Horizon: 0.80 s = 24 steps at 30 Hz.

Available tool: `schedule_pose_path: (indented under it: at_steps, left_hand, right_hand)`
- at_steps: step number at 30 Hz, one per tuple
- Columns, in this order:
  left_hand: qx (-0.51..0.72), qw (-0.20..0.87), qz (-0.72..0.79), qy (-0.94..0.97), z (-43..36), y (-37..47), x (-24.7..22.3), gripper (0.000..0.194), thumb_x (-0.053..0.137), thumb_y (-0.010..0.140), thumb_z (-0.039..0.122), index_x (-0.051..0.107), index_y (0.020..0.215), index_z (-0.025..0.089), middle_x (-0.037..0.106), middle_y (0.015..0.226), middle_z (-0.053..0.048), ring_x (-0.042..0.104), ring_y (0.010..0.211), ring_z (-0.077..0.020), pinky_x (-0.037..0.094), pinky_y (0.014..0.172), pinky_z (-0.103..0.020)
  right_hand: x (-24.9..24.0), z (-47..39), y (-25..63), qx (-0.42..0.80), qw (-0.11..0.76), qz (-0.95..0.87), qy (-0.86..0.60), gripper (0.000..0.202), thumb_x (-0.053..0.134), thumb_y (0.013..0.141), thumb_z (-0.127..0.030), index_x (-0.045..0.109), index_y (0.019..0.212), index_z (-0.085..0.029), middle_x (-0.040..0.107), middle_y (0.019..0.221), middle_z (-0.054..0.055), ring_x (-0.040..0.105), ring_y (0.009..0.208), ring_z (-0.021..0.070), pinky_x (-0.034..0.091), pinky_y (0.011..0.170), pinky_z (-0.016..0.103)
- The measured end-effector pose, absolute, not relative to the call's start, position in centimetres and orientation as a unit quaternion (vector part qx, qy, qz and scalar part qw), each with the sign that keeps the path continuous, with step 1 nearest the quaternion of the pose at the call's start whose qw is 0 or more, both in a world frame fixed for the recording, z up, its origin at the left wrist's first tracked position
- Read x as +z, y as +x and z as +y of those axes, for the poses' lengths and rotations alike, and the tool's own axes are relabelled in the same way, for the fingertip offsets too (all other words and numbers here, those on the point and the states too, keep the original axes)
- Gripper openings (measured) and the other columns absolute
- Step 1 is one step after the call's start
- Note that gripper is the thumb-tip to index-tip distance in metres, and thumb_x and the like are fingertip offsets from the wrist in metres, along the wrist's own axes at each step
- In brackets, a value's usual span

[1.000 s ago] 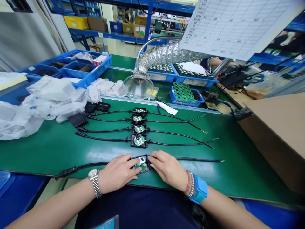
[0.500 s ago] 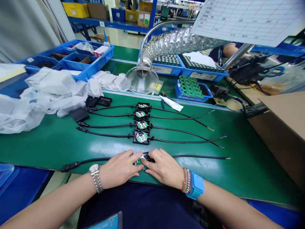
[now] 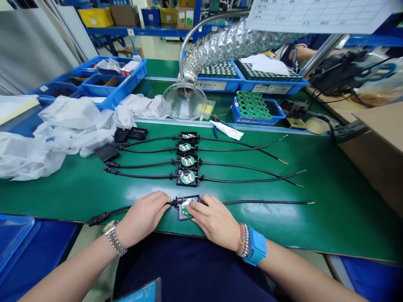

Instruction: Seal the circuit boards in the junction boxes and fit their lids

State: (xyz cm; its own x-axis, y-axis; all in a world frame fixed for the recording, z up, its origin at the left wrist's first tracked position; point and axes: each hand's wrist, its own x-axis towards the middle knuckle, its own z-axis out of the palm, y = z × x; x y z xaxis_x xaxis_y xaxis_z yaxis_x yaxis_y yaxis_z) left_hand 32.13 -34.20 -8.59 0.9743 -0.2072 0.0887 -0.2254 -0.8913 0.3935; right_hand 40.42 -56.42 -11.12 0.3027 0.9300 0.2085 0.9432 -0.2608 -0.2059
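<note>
The left hand has slid off the shallow black plastic case it was touching half a second ago and now sits just to its left, while the right hand has stayed over the case. From where I stand, the left has its fingers drawn together, thumb and forefinger closed on the thin black rubbery cable right beside the case. The right is half curled, its fingertips resting on the green-and-white circuit board inside; I can't tell whether it also grips the case wall. The case lies slightly askew near the close edge of the glossy green tabletop, between the hands, nearer the person than four similar black cabled cases lined up beyond.
</note>
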Motion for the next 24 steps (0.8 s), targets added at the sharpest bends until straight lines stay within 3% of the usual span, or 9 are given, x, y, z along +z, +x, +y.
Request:
schedule_pose_path:
  at_steps: [6,12,18,24]
  left_hand:
    - [0.006,0.166,-0.105,0.980,-35.5,32.6,-8.3,0.019,0.041,0.090,0.022,0.059,0.088,0.016,0.060,0.081,-0.005,0.057,0.075,-0.0168,0.047,0.068,-0.028]
    - [-0.042,0.216,-0.138,0.966,-35.5,32.9,-8.3,0.022,0.039,0.091,0.021,0.059,0.083,0.017,0.059,0.074,-0.001,0.056,0.068,-0.0123,0.044,0.063,-0.021]
    - [0.015,0.088,-0.204,0.975,-35.2,33.0,-9.2,0.023,0.037,0.089,0.014,0.059,0.084,0.017,0.058,0.073,-0.002,0.053,0.064,-0.0144,0.041,0.056,-0.024]
    - [0.026,-0.056,-0.253,0.965,-36.9,32.2,-9.2,0.019,0.040,0.081,0.006,0.057,0.079,0.013,0.055,0.071,-0.006,0.052,0.065,-0.0196,0.041,0.052,-0.029]
  right_hand:
    - [-11.8,-56.5,40.2,-0.039,0.169,-0.584,-0.793,0.028,0.041,0.092,-0.023,0.054,0.115,-0.015,0.060,0.102,0.011,0.044,0.083,0.0194,0.037,0.069,0.033]
    - [-11.9,-56.5,40.1,-0.019,0.181,-0.578,-0.795,0.026,0.039,0.093,-0.024,0.054,0.112,-0.016,0.060,0.102,0.009,0.042,0.082,0.0191,0.036,0.069,0.033]
    - [-11.1,-56.2,39.8,-0.001,0.157,-0.568,-0.808,0.035,0.041,0.091,-0.021,0.045,0.126,-0.023,0.058,0.095,0.007,0.040,0.078,0.0190,0.033,0.067,0.033]
    - [-10.4,-55.4,39.4,0.015,0.134,-0.550,-0.824,0.029,0.042,0.091,-0.028,0.054,0.117,-0.023,0.054,0.089,0.008,0.039,0.077,0.0202,0.031,0.064,0.033]
